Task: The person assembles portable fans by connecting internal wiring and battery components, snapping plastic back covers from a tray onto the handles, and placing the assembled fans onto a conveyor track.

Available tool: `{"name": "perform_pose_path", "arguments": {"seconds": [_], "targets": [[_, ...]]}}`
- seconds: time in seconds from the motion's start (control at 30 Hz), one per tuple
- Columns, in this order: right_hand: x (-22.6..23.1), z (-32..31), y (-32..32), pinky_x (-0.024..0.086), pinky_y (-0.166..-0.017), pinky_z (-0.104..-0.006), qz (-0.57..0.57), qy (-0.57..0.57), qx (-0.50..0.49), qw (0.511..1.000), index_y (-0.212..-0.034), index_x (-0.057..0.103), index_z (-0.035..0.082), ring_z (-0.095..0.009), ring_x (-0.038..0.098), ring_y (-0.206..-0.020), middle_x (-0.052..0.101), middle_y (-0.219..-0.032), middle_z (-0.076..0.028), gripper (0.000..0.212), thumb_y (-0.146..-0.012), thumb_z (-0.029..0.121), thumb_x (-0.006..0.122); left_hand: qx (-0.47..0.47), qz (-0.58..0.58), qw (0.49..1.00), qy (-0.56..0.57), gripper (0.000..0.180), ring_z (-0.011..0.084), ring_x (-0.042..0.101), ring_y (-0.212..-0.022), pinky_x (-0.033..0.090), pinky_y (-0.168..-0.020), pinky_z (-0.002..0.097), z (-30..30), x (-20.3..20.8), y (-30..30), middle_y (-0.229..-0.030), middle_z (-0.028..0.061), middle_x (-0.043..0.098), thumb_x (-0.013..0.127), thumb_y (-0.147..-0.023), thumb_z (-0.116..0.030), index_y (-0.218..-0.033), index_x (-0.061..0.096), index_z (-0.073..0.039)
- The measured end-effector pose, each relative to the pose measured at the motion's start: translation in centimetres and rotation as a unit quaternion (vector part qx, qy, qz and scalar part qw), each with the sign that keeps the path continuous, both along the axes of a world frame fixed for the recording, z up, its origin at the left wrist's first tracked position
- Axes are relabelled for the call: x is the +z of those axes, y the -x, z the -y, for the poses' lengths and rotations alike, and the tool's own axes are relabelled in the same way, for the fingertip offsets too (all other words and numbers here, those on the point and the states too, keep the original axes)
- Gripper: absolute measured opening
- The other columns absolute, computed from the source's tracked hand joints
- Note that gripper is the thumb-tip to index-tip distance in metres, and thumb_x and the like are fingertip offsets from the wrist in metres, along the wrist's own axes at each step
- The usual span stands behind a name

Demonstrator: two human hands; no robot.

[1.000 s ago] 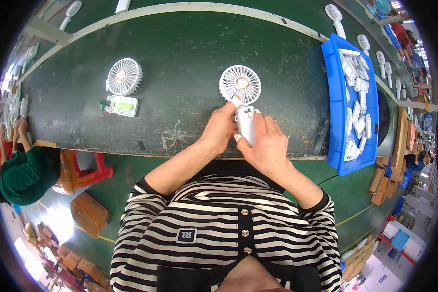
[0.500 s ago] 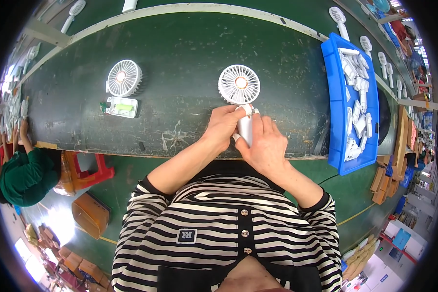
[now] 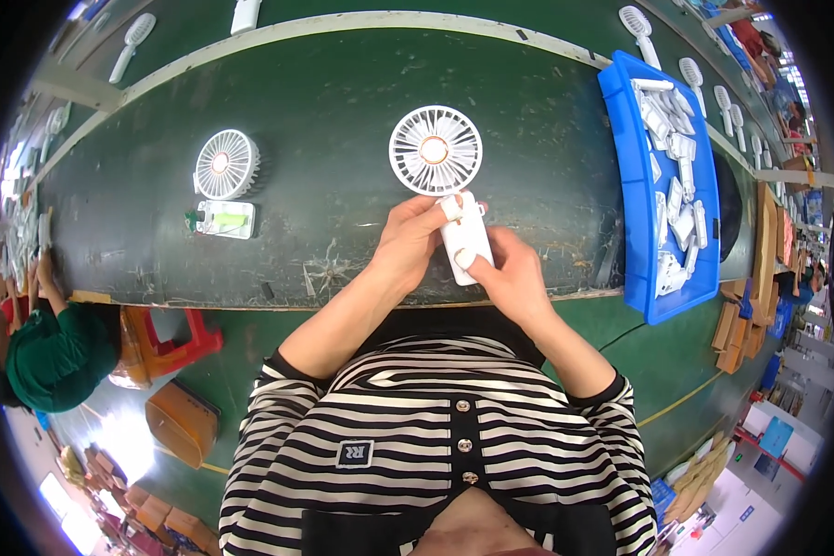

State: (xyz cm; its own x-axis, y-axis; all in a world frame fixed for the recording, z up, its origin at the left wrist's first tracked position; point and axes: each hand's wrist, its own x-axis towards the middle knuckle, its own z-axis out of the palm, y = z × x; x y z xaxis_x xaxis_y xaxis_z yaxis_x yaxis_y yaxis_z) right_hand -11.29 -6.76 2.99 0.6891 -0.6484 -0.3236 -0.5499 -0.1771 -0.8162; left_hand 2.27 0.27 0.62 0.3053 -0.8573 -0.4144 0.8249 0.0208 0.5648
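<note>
A white handheld fan (image 3: pixel 435 150) with an orange ring at its hub is held over the near part of the green bench, its round head pointing away from me. My left hand (image 3: pixel 406 243) grips the top of the white handle (image 3: pixel 463 243), thumb across it just below the head. Closed on the handle's lower part is my right hand (image 3: pixel 512 276), its thumb lying on the front face. Pale covers sit on some fingertips. Off to the left lies another fan (image 3: pixel 226 165), its opened handle (image 3: pixel 228 220) showing a light green part inside.
A blue bin (image 3: pixel 632 195) of white plastic parts stands at the right of the bench (image 3: pixel 324 102). Beyond a pale rail (image 3: pixel 343 22), more white fans (image 3: pixel 134 44) lie on a green surface. A person in green (image 3: pixel 60 357) works at the far left.
The fan's head has come up closer and slightly left. The handle's front now shows more fully, as my right fingers have shifted from over it to its side.
</note>
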Motion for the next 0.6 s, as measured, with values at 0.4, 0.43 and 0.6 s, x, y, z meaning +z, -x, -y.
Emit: {"name": "perform_pose_path", "arguments": {"seconds": [0.4,0.43,0.6], "targets": [[-0.7,-0.2,-1.1,0.048,-0.060,-0.0249,0.130,-0.162,-0.012,0.978,-0.095,0.054,-0.002,-0.012,0.059,-0.069,0.060,-0.081,-0.006,0.023,-0.078,0.011,0.062,0.000,0.016,0.998,0.054,0.035,0.0244,0.059,-0.092,0.046,-0.085,0.0355,-0.4,0.3,0.6,-0.099,0.0208,0.061,0.058,-0.083,-0.018,-0.108,0.053,0.007],[-0.7,-0.2,-1.1,0.048,-0.059,-0.0248,0.133,-0.156,-0.014,0.979,-0.094,0.055,-0.002,-0.012,0.059,-0.069,0.060,-0.080,-0.006,0.023,-0.077,0.011,0.062,-0.001,0.016,0.998,0.054,0.035,0.0244,0.059,-0.092,0.046,-0.085,0.0355,-0.4,0.3,0.7,-0.099,0.0208,0.061,0.058,-0.083,-0.018,-0.108,0.053,0.007],[0.6,-0.1,-1.7,0.047,-0.059,-0.0242,0.072,-0.134,-0.040,0.987,-0.090,0.057,-0.003,-0.011,0.058,-0.069,0.061,-0.078,-0.005,0.023,-0.072,0.010,0.064,0.021,0.014,0.997,0.071,0.026,0.0194,0.060,-0.086,0.050,-0.076,0.0310,-0.2,0.3,1.2,-0.096,0.0153,0.062,0.058,-0.083,-0.014,-0.104,0.056,0.002]]}}
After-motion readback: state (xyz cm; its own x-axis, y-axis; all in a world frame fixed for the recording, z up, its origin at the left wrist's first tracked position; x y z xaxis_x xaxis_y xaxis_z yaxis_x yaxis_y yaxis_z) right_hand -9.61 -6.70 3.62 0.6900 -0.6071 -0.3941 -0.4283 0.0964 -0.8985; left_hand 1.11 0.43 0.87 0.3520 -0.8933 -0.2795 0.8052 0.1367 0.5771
